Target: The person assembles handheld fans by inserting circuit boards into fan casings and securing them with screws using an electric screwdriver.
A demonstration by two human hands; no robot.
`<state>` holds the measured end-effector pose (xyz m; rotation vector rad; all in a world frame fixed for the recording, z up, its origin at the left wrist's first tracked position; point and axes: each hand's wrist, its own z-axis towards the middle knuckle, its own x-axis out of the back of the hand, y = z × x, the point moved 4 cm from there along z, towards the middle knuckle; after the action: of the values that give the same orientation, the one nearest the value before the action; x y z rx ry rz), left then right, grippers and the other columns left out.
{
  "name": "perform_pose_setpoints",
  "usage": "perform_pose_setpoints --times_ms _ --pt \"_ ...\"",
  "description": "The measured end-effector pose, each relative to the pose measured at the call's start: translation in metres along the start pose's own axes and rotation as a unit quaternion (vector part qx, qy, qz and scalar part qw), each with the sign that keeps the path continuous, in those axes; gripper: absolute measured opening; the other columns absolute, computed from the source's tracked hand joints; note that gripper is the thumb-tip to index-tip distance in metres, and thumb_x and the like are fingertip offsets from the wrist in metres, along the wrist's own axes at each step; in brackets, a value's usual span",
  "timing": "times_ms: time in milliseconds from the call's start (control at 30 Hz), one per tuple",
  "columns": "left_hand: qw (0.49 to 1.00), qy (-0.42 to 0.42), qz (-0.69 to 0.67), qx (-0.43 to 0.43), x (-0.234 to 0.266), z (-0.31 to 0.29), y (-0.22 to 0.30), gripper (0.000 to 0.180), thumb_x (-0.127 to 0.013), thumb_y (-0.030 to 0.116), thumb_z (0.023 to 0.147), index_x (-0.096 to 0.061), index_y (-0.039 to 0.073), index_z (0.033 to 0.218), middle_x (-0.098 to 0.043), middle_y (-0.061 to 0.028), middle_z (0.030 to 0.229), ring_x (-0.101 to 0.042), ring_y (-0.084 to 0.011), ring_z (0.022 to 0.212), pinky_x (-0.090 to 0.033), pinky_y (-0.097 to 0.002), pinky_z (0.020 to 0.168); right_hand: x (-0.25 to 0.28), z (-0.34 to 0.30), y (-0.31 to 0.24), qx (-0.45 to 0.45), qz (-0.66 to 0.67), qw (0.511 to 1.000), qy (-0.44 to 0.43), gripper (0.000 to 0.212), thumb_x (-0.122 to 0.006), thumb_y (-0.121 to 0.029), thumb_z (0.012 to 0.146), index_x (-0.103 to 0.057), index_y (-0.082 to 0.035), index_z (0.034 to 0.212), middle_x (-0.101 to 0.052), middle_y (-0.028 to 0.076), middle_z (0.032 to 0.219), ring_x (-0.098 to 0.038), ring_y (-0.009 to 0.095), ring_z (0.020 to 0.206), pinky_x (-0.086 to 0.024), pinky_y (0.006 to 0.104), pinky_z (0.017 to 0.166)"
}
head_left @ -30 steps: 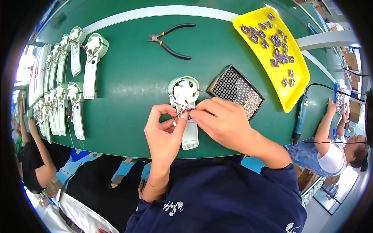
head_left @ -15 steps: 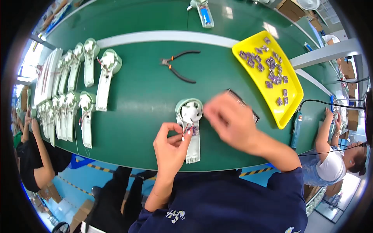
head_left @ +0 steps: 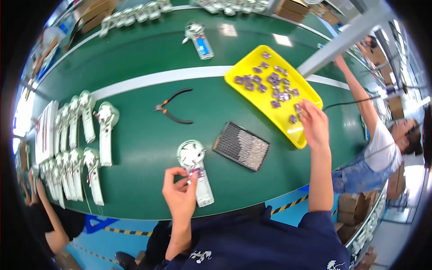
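Observation:
A handheld fan's pale green-and-white housing half (head_left: 204, 186) lies on the green table before me, its round head with a white blade (head_left: 191, 153) pointing away. My left hand (head_left: 180, 191) is at its left side, thumb and fingers pinched on thin wires (head_left: 190, 181) by the handle's top. A small purple part sits in the handle there, partly covered by my fingers. My right hand (head_left: 317, 125) is over the right edge of a yellow tray (head_left: 243, 96), fingertips drawn together beside a small purple-and-silver part (head_left: 298, 107). Whether they grip one is hidden.
Orange-and-black cutting pliers (head_left: 173, 107) lie left of the tray. A black box of small metal pins (head_left: 242, 146) sits between tray and fan. More fan housings (head_left: 105, 135) stand in rows at left. A grey post (head_left: 342, 40) rises behind the tray; co-workers sit at both sides.
My right hand has moved from beside the fan head to the yellow tray, uncovering the box of pins. My left hand keeps its pinch at the wires. The whole view has shifted.

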<state>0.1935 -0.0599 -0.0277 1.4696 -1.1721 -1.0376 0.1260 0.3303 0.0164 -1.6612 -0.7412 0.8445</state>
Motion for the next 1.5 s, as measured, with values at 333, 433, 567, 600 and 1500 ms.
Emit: perform_pose_setpoints --times_ms 333,433,567,600,1500 --pt "1.0 -0.009 0.011 -0.027 -0.003 -0.004 -0.004 0.024 -0.066 -0.004 0.088 -0.046 0.002 0.1 -0.051 -0.0046 0.099 -0.061 -0.0089 0.076 -0.042 -0.0164 0.058 -0.123 0.119 -0.075 0.012 -0.133 0.989 -0.069 0.046 -0.066 -0.026 0.094 -0.056 0.004 0.128 -0.067 0.01 0.111 -0.066 0.017 0.09 -0.053 0.0278 0.076" --pt "1.0 0.003 0.015 -0.01 -0.001 -0.001 -0.01 0.022 -0.066 -0.004 0.089 -0.047 0.0 0.098 -0.05 -0.0041 0.092 -0.059 -0.0074 0.075 -0.045 -0.0174 0.056 -0.081 0.057 -0.088 0.162 -0.167 0.967 -0.105 0.047 -0.055 -0.036 0.1 -0.057 0.001 0.129 -0.065 0.011 0.122 -0.067 0.022 0.1 -0.052 0.0301 0.085" --pt "0.998 -0.021 0.039 -0.048 0.004 -0.006 -0.009 0.02 -0.068 -0.003 0.088 -0.05 0.0 0.096 -0.054 -0.0044 0.091 -0.06 -0.0078 0.078 -0.046 -0.0185 0.057 0.063 -0.052 -0.053 0.3 -0.416 0.847 0.141 0.041 -0.053 -0.029 0.101 -0.057 0.002 0.129 -0.064 0.014 0.123 -0.061 0.022 0.111 -0.047 0.0366 0.095" --pt "0.998 -0.014 0.045 -0.031 0.0 -0.008 -0.009 0.02 -0.068 -0.003 0.088 -0.05 0.0 0.096 -0.054 -0.0044 0.091 -0.06 -0.0078 0.078 -0.046 -0.0185 0.057 0.106 -0.065 -0.03 0.266 -0.529 0.782 0.193 0.045 -0.054 -0.031 0.101 -0.054 0.002 0.131 -0.064 0.016 0.121 -0.061 0.025 0.112 -0.047 0.0383 0.094" --pt "0.999 -0.015 0.033 0.026 -0.005 -0.006 -0.005 0.026 -0.07 -0.008 0.085 -0.047 0.0 0.095 -0.053 -0.0022 0.091 -0.063 -0.0078 0.077 -0.044 -0.0169 0.053 -0.106 -0.128 -0.018 0.433 0.097 0.857 -0.261 0.093 -0.048 -0.076 0.085 -0.023 -0.012 0.148 -0.055 0.008 0.11 -0.051 0.016 0.059 -0.045 0.0292 0.043"
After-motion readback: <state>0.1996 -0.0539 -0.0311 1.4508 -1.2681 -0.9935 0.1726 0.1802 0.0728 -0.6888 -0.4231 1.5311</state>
